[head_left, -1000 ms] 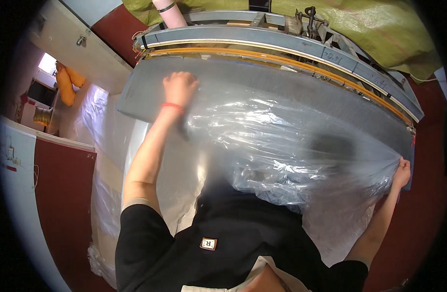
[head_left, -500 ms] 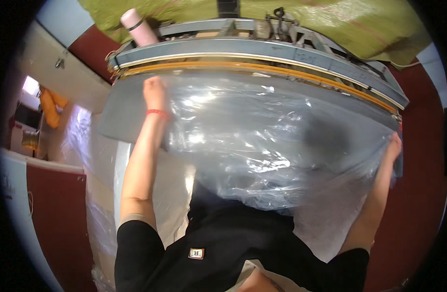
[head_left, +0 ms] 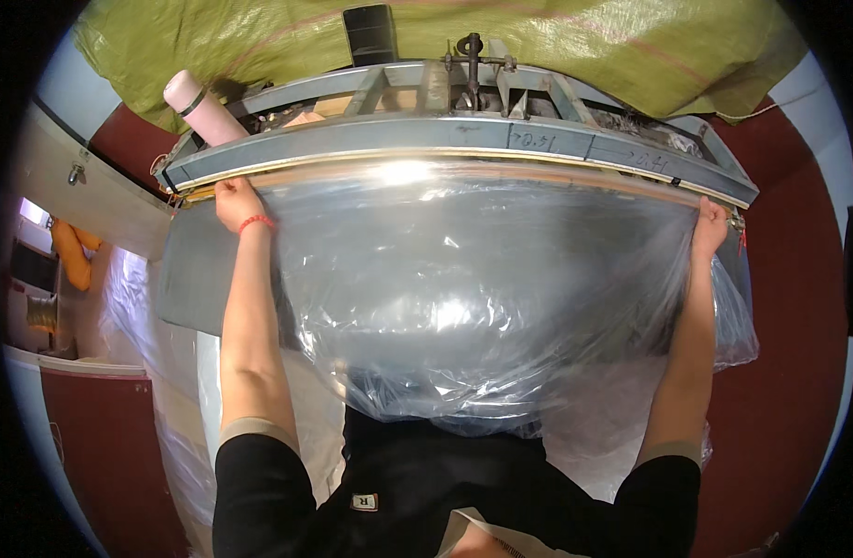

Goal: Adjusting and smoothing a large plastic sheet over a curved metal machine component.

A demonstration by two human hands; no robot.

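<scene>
A wide sheet of clear plastic film (head_left: 445, 260) is stretched between my two hands over a grey board (head_left: 196, 270). My left hand (head_left: 238, 205), with a red bracelet at the wrist, pinches the film's far left corner. At the far right corner my right hand (head_left: 712, 226) is closed on the film. The film's far edge lies over the orange strip at the front of a grey metal frame (head_left: 370, 139). Toward my body the film sags in shiny folds and hangs down at my waist.
A pink bottle (head_left: 203, 110) leans at the frame's left end. Behind the frame lie a dark phone (head_left: 370, 35) and a yellow-green woven sheet (head_left: 240, 37). A metal clamp (head_left: 474, 70) stands on the frame. More plastic film (head_left: 598, 418) lies below on the right.
Both hands have moved, the right one farther away from me, bringing the film's far edge up onto the orange strip. The film now lies straighter between the hands. The view has also shifted.
</scene>
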